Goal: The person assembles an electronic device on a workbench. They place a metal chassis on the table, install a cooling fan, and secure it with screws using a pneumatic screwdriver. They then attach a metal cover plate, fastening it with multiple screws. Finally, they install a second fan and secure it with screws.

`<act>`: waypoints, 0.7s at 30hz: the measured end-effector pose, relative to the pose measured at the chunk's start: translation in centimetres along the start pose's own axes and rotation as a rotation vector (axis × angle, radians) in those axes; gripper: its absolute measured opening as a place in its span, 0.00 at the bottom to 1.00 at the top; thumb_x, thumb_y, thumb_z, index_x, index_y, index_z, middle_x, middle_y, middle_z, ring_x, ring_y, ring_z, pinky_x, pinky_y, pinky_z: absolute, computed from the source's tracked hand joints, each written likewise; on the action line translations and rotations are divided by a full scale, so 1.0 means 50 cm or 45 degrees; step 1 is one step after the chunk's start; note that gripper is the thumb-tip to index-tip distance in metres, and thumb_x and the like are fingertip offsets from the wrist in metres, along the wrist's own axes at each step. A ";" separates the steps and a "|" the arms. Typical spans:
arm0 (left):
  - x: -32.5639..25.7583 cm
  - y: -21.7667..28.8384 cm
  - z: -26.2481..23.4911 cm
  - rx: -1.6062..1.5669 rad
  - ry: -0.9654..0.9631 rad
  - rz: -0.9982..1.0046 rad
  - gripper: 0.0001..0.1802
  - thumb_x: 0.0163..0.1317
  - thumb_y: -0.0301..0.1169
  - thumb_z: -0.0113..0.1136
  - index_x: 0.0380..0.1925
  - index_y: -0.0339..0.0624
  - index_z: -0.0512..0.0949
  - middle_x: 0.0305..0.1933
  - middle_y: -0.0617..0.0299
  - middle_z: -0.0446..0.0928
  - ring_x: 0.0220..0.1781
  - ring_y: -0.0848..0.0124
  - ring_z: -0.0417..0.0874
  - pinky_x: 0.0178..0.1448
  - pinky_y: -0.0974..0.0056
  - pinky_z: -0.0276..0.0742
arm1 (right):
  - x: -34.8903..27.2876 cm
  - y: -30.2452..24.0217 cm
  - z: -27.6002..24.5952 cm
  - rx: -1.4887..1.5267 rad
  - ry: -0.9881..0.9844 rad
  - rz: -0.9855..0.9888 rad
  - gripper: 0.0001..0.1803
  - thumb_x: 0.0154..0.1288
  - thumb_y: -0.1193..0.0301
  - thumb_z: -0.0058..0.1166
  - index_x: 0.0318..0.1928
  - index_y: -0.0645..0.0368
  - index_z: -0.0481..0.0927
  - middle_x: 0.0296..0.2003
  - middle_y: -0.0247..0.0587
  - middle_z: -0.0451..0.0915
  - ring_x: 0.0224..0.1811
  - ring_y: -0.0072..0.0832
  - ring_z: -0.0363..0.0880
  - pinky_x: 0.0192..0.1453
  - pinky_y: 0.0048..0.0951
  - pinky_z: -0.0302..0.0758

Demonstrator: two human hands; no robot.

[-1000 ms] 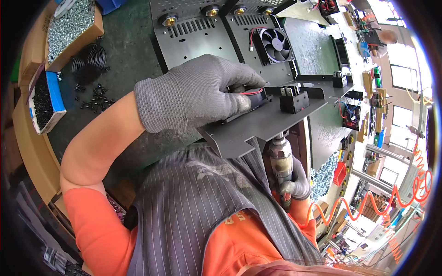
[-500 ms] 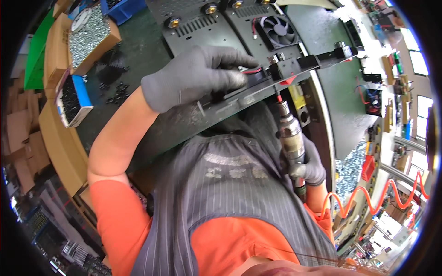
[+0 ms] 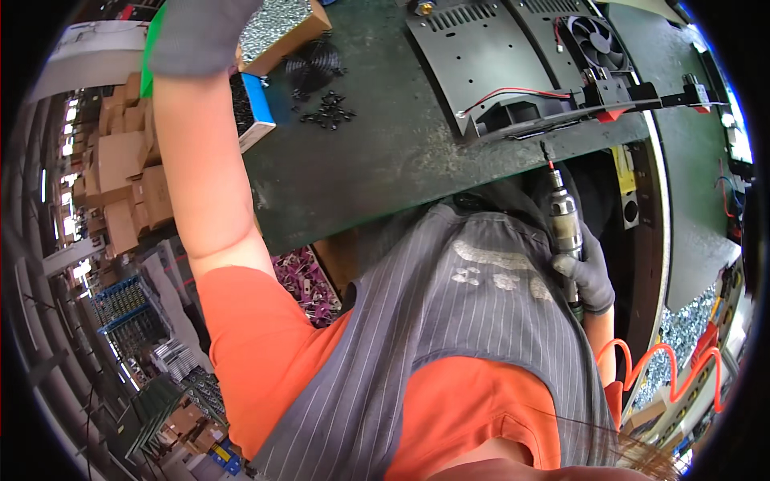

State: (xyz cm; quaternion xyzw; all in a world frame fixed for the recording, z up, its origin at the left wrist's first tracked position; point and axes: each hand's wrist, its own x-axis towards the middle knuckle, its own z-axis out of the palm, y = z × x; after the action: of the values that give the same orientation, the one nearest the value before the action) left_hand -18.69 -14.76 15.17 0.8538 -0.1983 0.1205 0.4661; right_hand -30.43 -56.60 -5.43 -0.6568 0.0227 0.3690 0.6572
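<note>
The right hand [image 3: 589, 276], in a grey glove, is wrapped around the lower body of a pneumatic screwdriver [image 3: 563, 228], its fingers [image 3: 576, 266] closed tight on the metal barrel so the tool stands nearly upright just below the front edge of the desk [image 3: 377, 160]. The bit at the top of the screwdriver points up at the underside of a black metal chassis panel [image 3: 553, 120] that juts over the desk edge; whether the bit touches the panel cannot be told. An orange coiled air hose [image 3: 666, 361] loops away below the hand toward the right. The left hand [image 3: 196, 32], also in a grey glove, is raised well away to the far left at the top of the view, above a cardboard box of small silver screws [image 3: 281, 28]; its fingers are cut off by the rim, so how far they are open and whether they hold anything cannot be told. Just beside the left forearm sits a blue-edged tray of dark screws [image 3: 249, 108], and a scatter of loose black screws [image 3: 325, 112] lies on the dark green desk near a round black fan grille [image 3: 313, 60]. Farther back are a vented black panel [image 3: 473, 44] and a cooling fan [image 3: 597, 40], with a red wire [image 3: 513, 92] running across to the chassis panel.
</note>
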 end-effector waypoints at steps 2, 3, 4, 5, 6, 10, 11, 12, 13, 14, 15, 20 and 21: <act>-0.094 -0.059 -0.003 0.085 0.078 -0.328 0.14 0.62 0.33 0.62 0.47 0.44 0.82 0.41 0.67 0.82 0.42 0.78 0.79 0.47 0.70 0.75 | 0.004 -0.005 0.000 -0.010 -0.022 -0.014 0.40 0.41 0.62 0.70 0.56 0.65 0.71 0.34 0.26 0.71 0.33 0.16 0.66 0.40 0.20 0.66; -0.138 -0.048 0.009 0.351 -0.058 -0.536 0.12 0.61 0.31 0.62 0.45 0.44 0.83 0.42 0.68 0.82 0.43 0.76 0.80 0.48 0.69 0.76 | 0.008 -0.005 -0.003 -0.015 -0.048 0.007 0.41 0.40 0.61 0.70 0.57 0.65 0.71 0.35 0.27 0.71 0.35 0.17 0.66 0.42 0.21 0.66; -0.178 -0.079 0.021 0.451 -0.073 -0.665 0.11 0.62 0.31 0.62 0.44 0.44 0.84 0.42 0.67 0.83 0.42 0.75 0.81 0.48 0.69 0.76 | 0.010 0.002 -0.002 -0.015 -0.035 -0.018 0.41 0.41 0.61 0.70 0.57 0.65 0.71 0.36 0.27 0.71 0.36 0.18 0.66 0.44 0.21 0.66; -0.216 -0.102 0.027 0.612 -0.064 -0.710 0.11 0.62 0.33 0.61 0.43 0.46 0.83 0.41 0.62 0.83 0.41 0.70 0.82 0.47 0.66 0.77 | 0.012 0.006 -0.003 -0.019 -0.042 -0.038 0.41 0.41 0.62 0.69 0.57 0.65 0.71 0.37 0.28 0.72 0.38 0.18 0.67 0.46 0.22 0.66; -0.257 -0.125 0.029 0.771 -0.055 -0.759 0.11 0.62 0.36 0.60 0.43 0.48 0.83 0.39 0.57 0.83 0.41 0.65 0.84 0.47 0.62 0.78 | 0.012 0.009 -0.003 -0.007 -0.043 -0.042 0.41 0.41 0.62 0.69 0.57 0.65 0.71 0.38 0.29 0.72 0.38 0.19 0.67 0.47 0.22 0.66; -0.379 -0.157 0.044 1.059 0.103 -0.865 0.11 0.62 0.36 0.58 0.42 0.50 0.83 0.40 0.56 0.82 0.43 0.58 0.83 0.48 0.58 0.77 | 0.015 0.016 -0.001 0.020 -0.038 -0.066 0.41 0.42 0.62 0.68 0.58 0.66 0.70 0.40 0.30 0.73 0.41 0.20 0.68 0.50 0.23 0.66; -0.400 -0.154 0.052 1.036 0.147 -0.854 0.11 0.62 0.36 0.58 0.43 0.51 0.83 0.41 0.56 0.82 0.43 0.58 0.82 0.47 0.58 0.77 | 0.015 0.016 0.000 0.023 -0.039 -0.070 0.41 0.42 0.62 0.68 0.58 0.66 0.70 0.41 0.30 0.74 0.41 0.20 0.68 0.51 0.23 0.66; -0.412 -0.152 0.067 1.012 0.191 -0.737 0.10 0.61 0.35 0.59 0.42 0.51 0.83 0.39 0.57 0.82 0.43 0.59 0.82 0.47 0.58 0.77 | 0.014 0.019 -0.006 0.000 -0.052 -0.063 0.42 0.42 0.61 0.69 0.59 0.66 0.70 0.41 0.30 0.74 0.42 0.20 0.68 0.51 0.24 0.66; -0.418 -0.150 0.079 1.012 0.196 -0.699 0.10 0.60 0.36 0.60 0.42 0.52 0.83 0.39 0.57 0.81 0.42 0.59 0.82 0.47 0.59 0.77 | 0.015 0.020 -0.005 0.005 -0.053 -0.066 0.42 0.42 0.60 0.69 0.59 0.66 0.70 0.42 0.30 0.74 0.43 0.20 0.68 0.51 0.24 0.66; -0.420 -0.146 0.094 1.012 0.199 -0.661 0.11 0.59 0.36 0.61 0.41 0.52 0.83 0.38 0.57 0.81 0.40 0.59 0.82 0.47 0.59 0.77 | 0.017 0.020 -0.002 0.011 -0.053 -0.069 0.42 0.43 0.60 0.69 0.59 0.66 0.70 0.42 0.31 0.74 0.43 0.20 0.69 0.52 0.24 0.66; -0.420 -0.143 0.113 1.008 0.206 -0.624 0.11 0.58 0.36 0.62 0.41 0.52 0.83 0.38 0.58 0.80 0.39 0.59 0.82 0.46 0.60 0.78 | 0.017 0.022 -0.002 0.013 -0.052 -0.072 0.43 0.43 0.59 0.69 0.59 0.66 0.70 0.42 0.31 0.74 0.43 0.20 0.69 0.52 0.24 0.66; -0.391 -0.154 0.175 1.354 0.239 -0.407 0.17 0.48 0.41 0.70 0.42 0.60 0.85 0.50 0.65 0.77 0.57 0.59 0.70 0.62 0.55 0.66 | 0.014 0.014 0.016 -0.001 -0.007 -0.112 0.44 0.43 0.56 0.69 0.59 0.67 0.70 0.43 0.32 0.74 0.44 0.21 0.69 0.54 0.24 0.66; -0.392 -0.164 0.177 1.372 0.258 -0.377 0.16 0.48 0.41 0.70 0.41 0.61 0.85 0.50 0.65 0.77 0.57 0.59 0.70 0.62 0.56 0.66 | 0.010 0.015 0.015 -0.005 -0.004 -0.104 0.44 0.42 0.56 0.69 0.59 0.67 0.70 0.44 0.32 0.74 0.45 0.21 0.69 0.54 0.24 0.65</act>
State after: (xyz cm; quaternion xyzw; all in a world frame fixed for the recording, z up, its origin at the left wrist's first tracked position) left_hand -32.30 -13.78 -3.39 0.9738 0.0588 0.2194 -0.0068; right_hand -30.79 -55.80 -6.25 -0.6579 -0.0057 0.3430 0.6704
